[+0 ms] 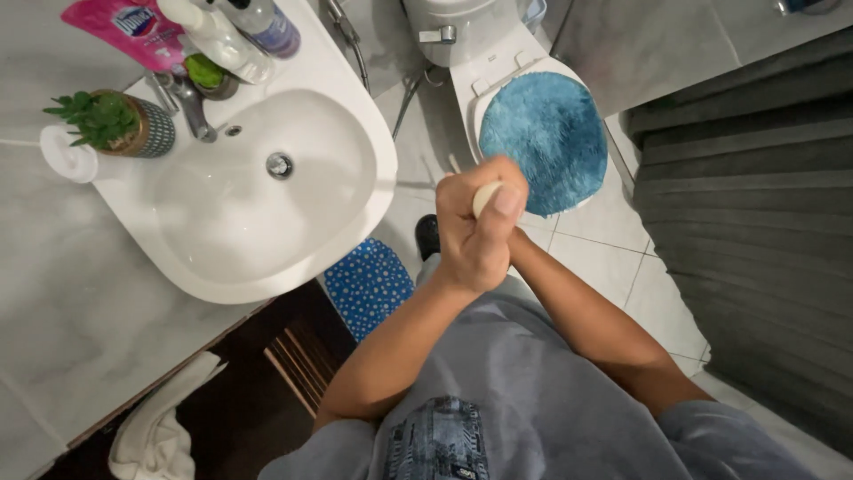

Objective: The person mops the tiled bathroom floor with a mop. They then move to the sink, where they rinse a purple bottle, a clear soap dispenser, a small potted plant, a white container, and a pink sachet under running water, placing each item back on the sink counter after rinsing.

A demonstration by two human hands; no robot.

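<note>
Cream-coloured handle end (486, 196) pokes out of the left hand (475, 227), which is fisted tight around it in front of the chest; the right hand is tucked behind the left, its grip hidden. White sink (373, 133) lies left, toilet with a blue fuzzy lid cover (542, 133) just ahead.

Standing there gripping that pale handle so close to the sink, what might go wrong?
The left hand is fisted around a pale handle end; the right hand is hidden beneath it, so the grip below cannot be checked. A wide swing might knock the bottles or the potted plant crowded on the sink rim. The tiled floor may be slippery.
</note>
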